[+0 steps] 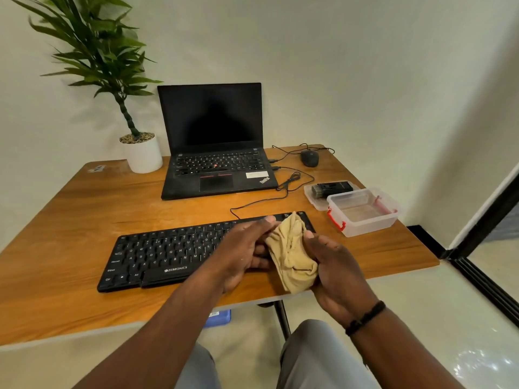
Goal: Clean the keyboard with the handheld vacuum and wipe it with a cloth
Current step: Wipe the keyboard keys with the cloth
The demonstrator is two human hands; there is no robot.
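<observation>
Tan cloth (292, 255) sat bunched between both hands, left hand (243, 252) and right hand (335, 269) fingers curled around it, keyboard (168, 254) just beyond the fingertips.

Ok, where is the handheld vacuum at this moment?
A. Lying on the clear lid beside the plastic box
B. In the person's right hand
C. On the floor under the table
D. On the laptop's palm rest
A: the black handheld vacuum lies on the clear lid behind the plastic box, while both the left hand and right hand hold the beige cloth.
</observation>
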